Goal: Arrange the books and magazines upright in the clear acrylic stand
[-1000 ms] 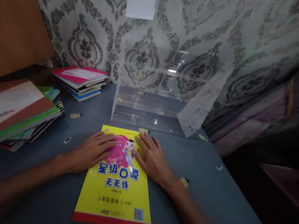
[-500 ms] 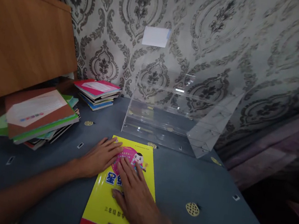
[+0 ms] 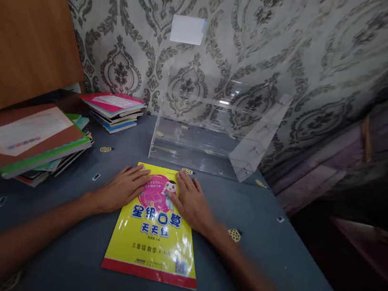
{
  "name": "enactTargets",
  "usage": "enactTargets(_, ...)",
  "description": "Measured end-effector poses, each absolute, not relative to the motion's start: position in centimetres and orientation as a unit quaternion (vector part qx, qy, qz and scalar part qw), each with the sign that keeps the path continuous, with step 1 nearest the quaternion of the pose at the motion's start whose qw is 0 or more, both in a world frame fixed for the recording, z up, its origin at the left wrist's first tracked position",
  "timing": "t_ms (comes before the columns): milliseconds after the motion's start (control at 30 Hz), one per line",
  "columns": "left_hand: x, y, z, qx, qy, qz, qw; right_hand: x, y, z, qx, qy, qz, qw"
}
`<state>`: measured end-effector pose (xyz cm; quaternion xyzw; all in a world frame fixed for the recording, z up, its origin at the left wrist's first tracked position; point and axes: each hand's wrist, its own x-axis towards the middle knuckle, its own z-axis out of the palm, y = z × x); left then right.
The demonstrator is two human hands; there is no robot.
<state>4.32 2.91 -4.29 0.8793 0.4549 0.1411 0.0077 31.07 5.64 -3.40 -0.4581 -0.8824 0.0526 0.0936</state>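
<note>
Flat, empty hands (image 3: 123, 189) (image 3: 193, 205) overlap edges of the yellow book (image 3: 153, 236), clear of the rack (image 3: 214, 129).

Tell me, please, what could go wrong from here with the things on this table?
The yellow book has a glossy cover, so it might slide if the left hand and right hand press unevenly on it. The nearer stack of books is uneven, so a bump from the left arm could perhaps shift it. The transparent rack stands just beyond the book and is easy to overlook; a hand might knock it.
</note>
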Motion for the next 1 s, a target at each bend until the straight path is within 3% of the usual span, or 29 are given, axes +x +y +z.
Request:
enactTargets(300, 4.4, 2.9, -4.1, 0.879, 0.459, 0.132, 0.01, 32.0, 5.3, -4.6, -0.472, -0.874, 0.029, 0.108)
enactTargets(667, 4.3, 3.0, -4.1, 0.881, 0.456, 0.126, 0.014, 32.6, -3.3, -3.6, -0.416, -0.905, 0.059, 0.071)
enactTargets(1000, 4.5, 3.0, -3.9, 0.878, 0.46, 0.129, 0.019, 28.0, -4.5, -1.3, -0.198, -0.978, 0.054, 0.037)
